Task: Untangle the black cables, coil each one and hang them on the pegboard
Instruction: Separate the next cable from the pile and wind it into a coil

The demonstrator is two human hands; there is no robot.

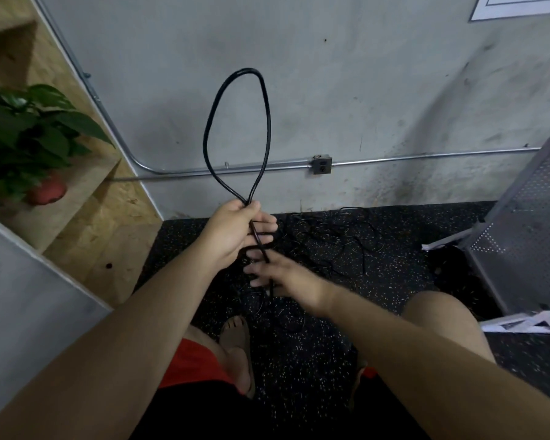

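My left hand [235,230] grips the black cable [269,128] below its upright loop, while my blurred right hand [280,274] touches it lower, grip unclear.

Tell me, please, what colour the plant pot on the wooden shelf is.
The pot is red, best seen in the head view, at the left.

Cable loop [268,122] above left hand [232,230]; right hand [280,276] below; cable tangle [318,228] on floor [394,300] behind; pegboard [527,217] right.
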